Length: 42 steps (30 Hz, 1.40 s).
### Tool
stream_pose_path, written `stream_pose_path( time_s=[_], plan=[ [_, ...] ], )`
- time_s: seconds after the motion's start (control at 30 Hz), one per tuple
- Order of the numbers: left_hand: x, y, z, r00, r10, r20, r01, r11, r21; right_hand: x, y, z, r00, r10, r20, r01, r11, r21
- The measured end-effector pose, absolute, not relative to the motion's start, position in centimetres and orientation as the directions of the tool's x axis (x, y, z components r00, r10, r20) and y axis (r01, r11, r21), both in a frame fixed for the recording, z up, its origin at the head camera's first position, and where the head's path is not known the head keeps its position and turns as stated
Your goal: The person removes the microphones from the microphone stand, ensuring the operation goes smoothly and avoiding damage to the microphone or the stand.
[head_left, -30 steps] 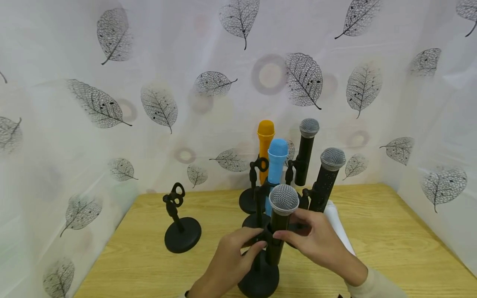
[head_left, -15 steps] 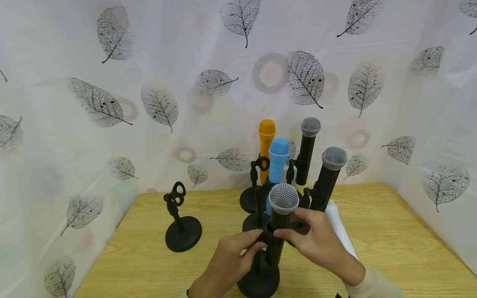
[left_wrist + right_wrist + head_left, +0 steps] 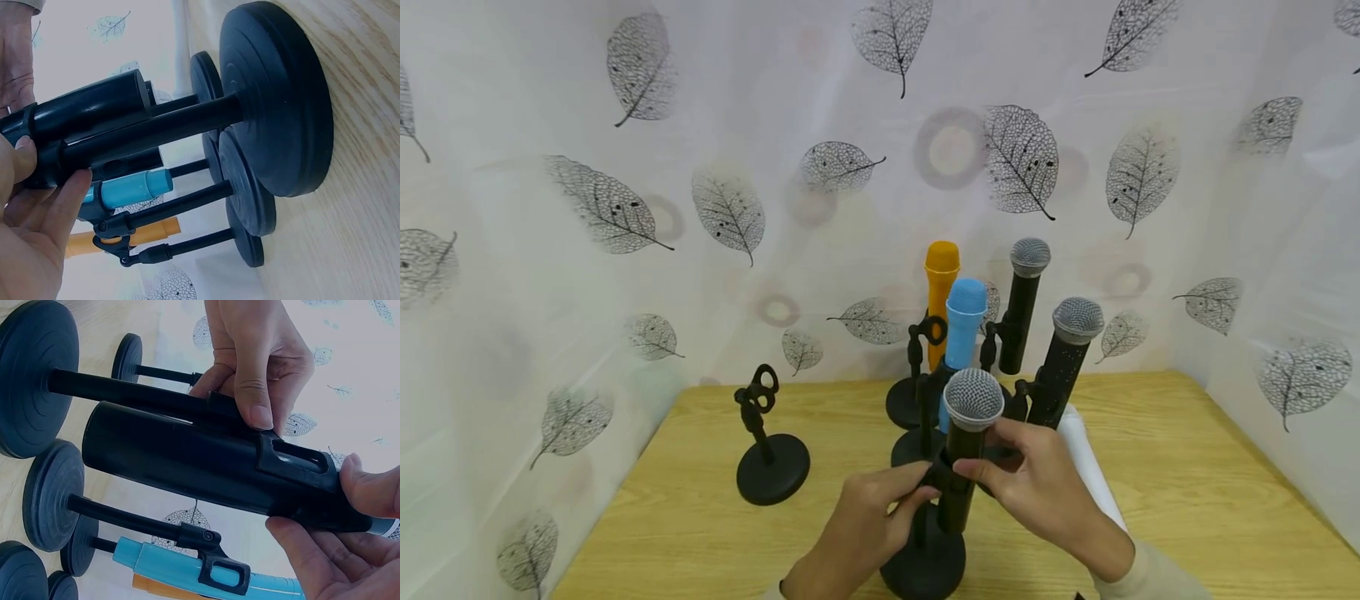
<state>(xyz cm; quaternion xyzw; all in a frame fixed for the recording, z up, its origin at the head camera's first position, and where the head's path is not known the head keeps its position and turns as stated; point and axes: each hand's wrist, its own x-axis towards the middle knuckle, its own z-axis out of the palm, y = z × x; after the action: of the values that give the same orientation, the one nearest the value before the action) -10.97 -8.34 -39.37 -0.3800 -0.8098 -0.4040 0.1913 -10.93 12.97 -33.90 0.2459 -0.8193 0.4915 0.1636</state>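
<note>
In the head view a black microphone (image 3: 973, 400) with a silver mesh head sits in the clip of a black desk stand (image 3: 922, 562). My left hand (image 3: 868, 517) pinches the stand at its top joint, just left of the clip. Thumb and fingers of my right hand (image 3: 1037, 487) grip the microphone body from the right, below the mesh head. The right wrist view shows the clip (image 3: 297, 462) wrapped around the microphone's black body (image 3: 169, 456). Seen from the left wrist, the round stand base (image 3: 281, 100) rests on the wooden table (image 3: 362, 156).
Behind stand a blue microphone (image 3: 964, 325), an orange microphone (image 3: 942, 275) and two black microphones (image 3: 1021, 308) (image 3: 1063, 367), near several stands. A stand with a bare clip (image 3: 771, 467) is at the left. A white roll-like object (image 3: 1090, 467) lies right. Leaf-patterned sheeting (image 3: 820, 242) surrounds the table.
The head view has shifted slightly, so the scene sits a little further right. Both hands keep their hold on the stand and microphone, with hardly any motion.
</note>
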Motion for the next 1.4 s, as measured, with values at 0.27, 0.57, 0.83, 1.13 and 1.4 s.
stream_pose_path(
  time_s=[0.27, 0.57, 0.83, 1.13, 1.4],
  plan=[
    [-10.9, -8.4, -39.3, -0.622, 0.466, 0.630, 0.783, 0.395, 0.481, -10.8, 12.9, -33.7, -0.831, -0.247, 0.498, -0.555, 0.415, -0.721],
    [-10.8, -8.4, -39.2, -0.644, 0.463, 0.609, 0.765, 0.406, 0.499, -10.7, 12.8, -33.4, -0.838, -0.248, 0.487, -0.546, 0.420, -0.725],
    [-10.7, -8.5, -39.2, -0.647, 0.458, 0.609, 0.762, 0.417, 0.496, -10.6, 12.6, -33.2, -0.843, -0.249, 0.477, -0.538, 0.421, -0.731],
    [-10.8, -8.4, -39.1, -0.637, 0.456, 0.622, 0.770, 0.428, 0.474, -10.7, 12.7, -33.0, -0.841, -0.251, 0.479, -0.540, 0.410, -0.735],
    [-10.8, -8.4, -39.1, -0.639, 0.452, 0.622, 0.767, 0.429, 0.477, -10.7, 12.8, -32.6, -0.850, -0.274, 0.449, -0.525, 0.393, -0.755]
  ],
)
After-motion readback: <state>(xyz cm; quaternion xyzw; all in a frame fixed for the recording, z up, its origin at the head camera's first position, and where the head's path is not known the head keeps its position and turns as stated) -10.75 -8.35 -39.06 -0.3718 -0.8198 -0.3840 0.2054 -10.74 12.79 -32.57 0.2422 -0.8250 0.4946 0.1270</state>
